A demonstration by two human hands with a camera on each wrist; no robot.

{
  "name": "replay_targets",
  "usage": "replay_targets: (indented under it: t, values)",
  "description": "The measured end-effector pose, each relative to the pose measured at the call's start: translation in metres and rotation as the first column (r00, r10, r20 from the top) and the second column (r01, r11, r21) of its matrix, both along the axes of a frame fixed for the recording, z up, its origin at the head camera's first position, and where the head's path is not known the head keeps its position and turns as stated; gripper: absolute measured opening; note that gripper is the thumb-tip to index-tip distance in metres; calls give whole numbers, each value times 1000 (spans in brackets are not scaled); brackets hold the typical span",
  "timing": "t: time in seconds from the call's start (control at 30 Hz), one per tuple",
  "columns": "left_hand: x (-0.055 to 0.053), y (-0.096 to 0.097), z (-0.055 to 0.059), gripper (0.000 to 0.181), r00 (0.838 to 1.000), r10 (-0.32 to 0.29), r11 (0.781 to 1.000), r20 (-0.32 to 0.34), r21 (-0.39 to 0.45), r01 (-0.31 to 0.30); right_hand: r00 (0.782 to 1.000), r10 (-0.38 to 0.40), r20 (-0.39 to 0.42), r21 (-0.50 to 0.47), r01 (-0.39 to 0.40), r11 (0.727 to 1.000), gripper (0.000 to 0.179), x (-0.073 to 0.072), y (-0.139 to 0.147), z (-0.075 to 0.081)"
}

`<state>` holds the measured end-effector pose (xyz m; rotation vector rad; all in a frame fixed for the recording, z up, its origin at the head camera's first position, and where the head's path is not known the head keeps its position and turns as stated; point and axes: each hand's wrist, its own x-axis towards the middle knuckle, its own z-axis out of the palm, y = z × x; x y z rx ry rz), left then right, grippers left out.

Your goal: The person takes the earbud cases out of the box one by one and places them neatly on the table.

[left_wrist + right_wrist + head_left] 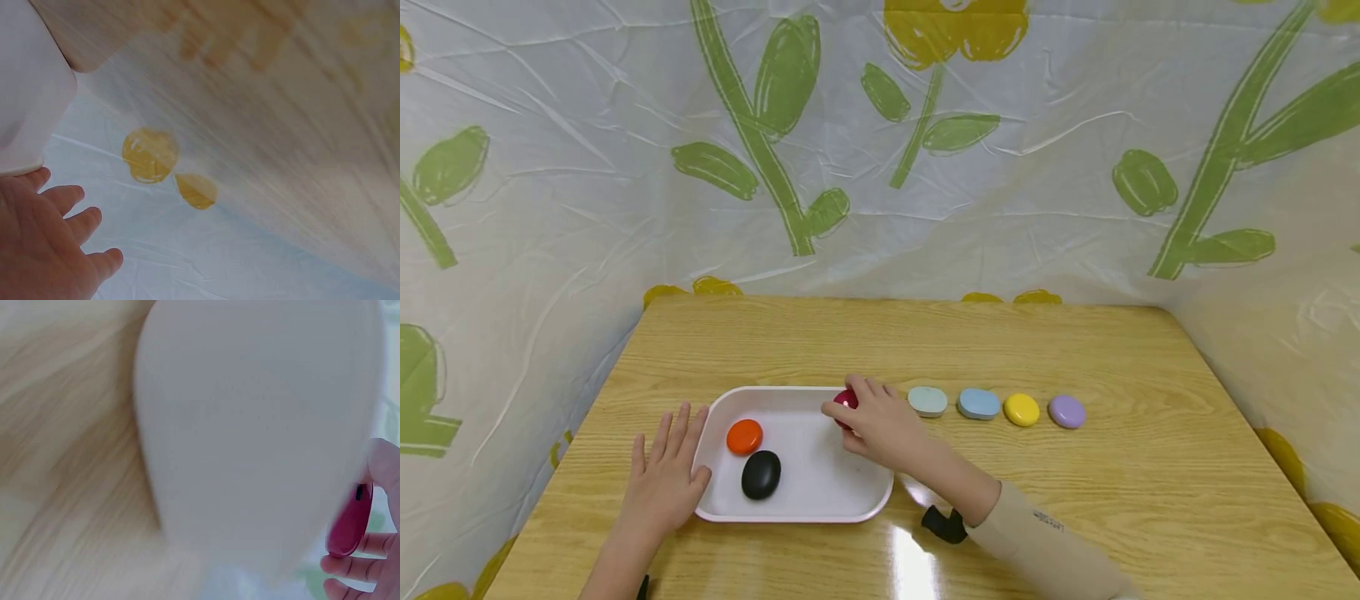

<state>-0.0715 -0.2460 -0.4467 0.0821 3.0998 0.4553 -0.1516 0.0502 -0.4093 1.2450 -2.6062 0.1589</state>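
A white tray (820, 500) stands on the wooden table. My right hand (887, 429) pinches a glossy dark red rounded disc (846, 399) between thumb and fingers, at the tray's far right rim. In the right wrist view, that disc (351, 522) looks smooth, with a small black mark near the thumb. Inside the tray's left half lie a round orange disc (744, 437) and a black oval piece (762, 475). My left hand (662, 479) lies along the tray's left side, fingers straight and spread, thumb at the rim.
To the right of the tray, a row runs across the table (1120, 500): a pale green oval piece (927, 402), a blue oval piece (979, 403), a yellow disc (1022, 409) and a purple disc (1067, 412). A flower-printed sheet (1000, 208) hangs behind the table.
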Motion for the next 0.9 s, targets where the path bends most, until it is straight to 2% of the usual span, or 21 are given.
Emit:
replay_targets:
  t: [0.13,0.43,0.63,0.9]
  values:
    - [0,0,0,69,1000,1,1000,-2,0,-1,998,-55,-32,-7,55,998,29,0,25,-1]
    - [1,1,-1,69,1000,0,1000,-27,18,0,990,-140,6,-39,140,989,28,8,69,-11]
    - [-1,0,-2,71,1000,1,1000,-24,17,-1,988,-148,45,-13,149,989,31,13,81,-27]
    - [-1,0,-4,71,1000,1,1000,-23,16,0,983,-152,100,-8,153,988,33,18,84,-44]
